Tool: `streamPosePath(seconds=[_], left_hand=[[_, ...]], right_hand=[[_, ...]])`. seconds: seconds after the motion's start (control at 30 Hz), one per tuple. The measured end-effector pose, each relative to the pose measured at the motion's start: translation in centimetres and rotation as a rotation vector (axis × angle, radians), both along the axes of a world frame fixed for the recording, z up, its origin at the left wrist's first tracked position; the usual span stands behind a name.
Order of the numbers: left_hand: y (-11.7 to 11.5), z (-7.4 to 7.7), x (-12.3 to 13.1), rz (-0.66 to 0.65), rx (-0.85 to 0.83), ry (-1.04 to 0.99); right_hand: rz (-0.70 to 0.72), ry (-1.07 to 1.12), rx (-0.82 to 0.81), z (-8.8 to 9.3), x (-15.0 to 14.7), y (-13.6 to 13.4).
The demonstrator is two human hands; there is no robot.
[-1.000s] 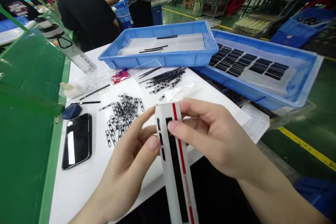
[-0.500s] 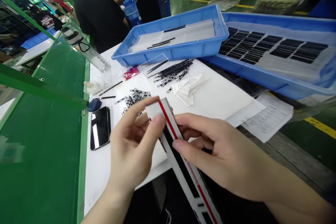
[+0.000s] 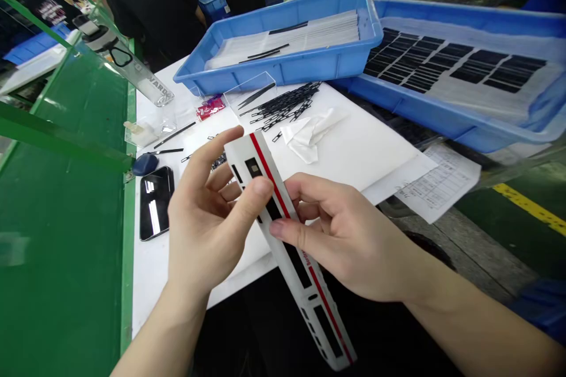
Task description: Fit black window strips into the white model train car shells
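Both hands hold a long light-grey model train car body [image 3: 297,259] with a red stripe and black windows, tilted from the upper left down to the lower right. My left hand [image 3: 212,212] grips its far end, thumb on the near face and fingers behind. My right hand [image 3: 340,235] pinches it around the middle, the thumb pressing beside the black window band. Beyond the hands, a heap of thin black window-frame strips [image 3: 289,100] lies on the white table [image 3: 349,153]. A pile of small black frames [image 3: 219,161] is mostly hidden behind my left hand.
Two blue bins [image 3: 283,70] [image 3: 460,121] at the back hold white parts and rows of black pieces. A phone [image 3: 155,203], a clear bottle [image 3: 137,73], a crumpled white cloth [image 3: 307,135], tweezers [image 3: 256,96] and a printed sheet [image 3: 442,179] lie around. A green frame borders the left.
The train car body has turned slightly in my hands, showing more of its windowed side and far end. My right thumb sits further onto the window side. The camera view has shifted.
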State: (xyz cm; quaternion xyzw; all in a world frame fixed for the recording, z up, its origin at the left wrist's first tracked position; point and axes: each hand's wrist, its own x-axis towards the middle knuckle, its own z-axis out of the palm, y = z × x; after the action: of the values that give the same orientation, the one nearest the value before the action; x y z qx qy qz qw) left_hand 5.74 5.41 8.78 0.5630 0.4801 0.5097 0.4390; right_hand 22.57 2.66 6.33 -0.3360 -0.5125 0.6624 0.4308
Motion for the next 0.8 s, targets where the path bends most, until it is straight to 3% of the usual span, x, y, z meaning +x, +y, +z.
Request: streamPosePath(seconds=[0.27, 0.43, 0.6, 0.8], left_hand=[[0.1, 0.3, 0.1, 0.053, -0.056, -0.061], [-0.7, 0.8, 0.6, 0.074, -0.023, -0.049], [-0.8, 1.2, 0.1, 0.090, 0.000, -0.040], [0.3, 0.9, -0.9, 0.233, 0.095, -0.029]], right_hand=[[0.092, -0.023, 0.006, -0.3, 0.1, 0.5], [0.040, -0.119, -0.021, -0.2, 0.1, -0.5], [0.037, -0.067, -0.001, -0.1, -0.4, -0.8], [0.160, -0.161, -0.083, -0.2, -0.1, -1.2]])
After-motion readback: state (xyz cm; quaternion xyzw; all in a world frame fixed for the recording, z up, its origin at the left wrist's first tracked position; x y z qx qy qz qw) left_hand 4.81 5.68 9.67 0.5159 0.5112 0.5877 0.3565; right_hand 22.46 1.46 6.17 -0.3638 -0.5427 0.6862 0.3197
